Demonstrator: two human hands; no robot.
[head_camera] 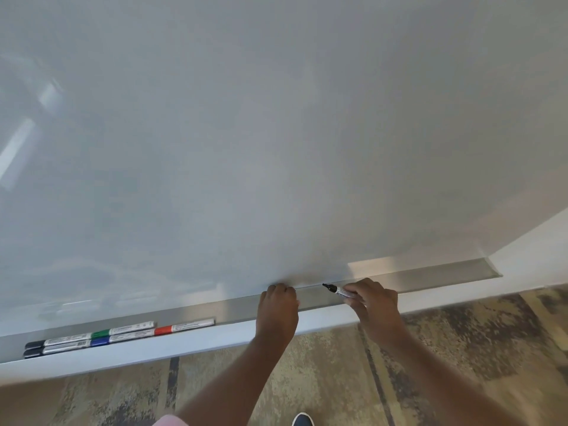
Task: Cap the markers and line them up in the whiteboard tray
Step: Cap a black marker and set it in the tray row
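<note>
**A:** Head view, item one?

**B:** Whiteboard tray, brushed metal, running along the foot of the whiteboard from 8 o'clock up to 3 o'clock.

**A:** Contents at the 8 o'clock end?

**B:** Five capped markers in two rows, lying lengthwise. Back row: black-capped marker, then green-capped marker touching it end to end. Front row: a second black-capped marker, blue-capped marker, then red-capped marker at the right end. White barrels with printed labels; the print is too small to read, a barcode-like patch on one aside.

**A:** Hands?

**B:** Right hand, at about 4 o'clock from frame centre, clamped on an uncapped black marker, bare tip pointing to 9 o'clock, held just above the tray. Barrel label illegible. Left hand, just beside at 5 o'clock, fingers curled closed at the tray's back edge; whether it holds a cap cannot be told. The two hands are near but apart.

**A:** Remainder?

**B:** Patterned carpet below; dark shoe tip at 6 o'clock.
</note>
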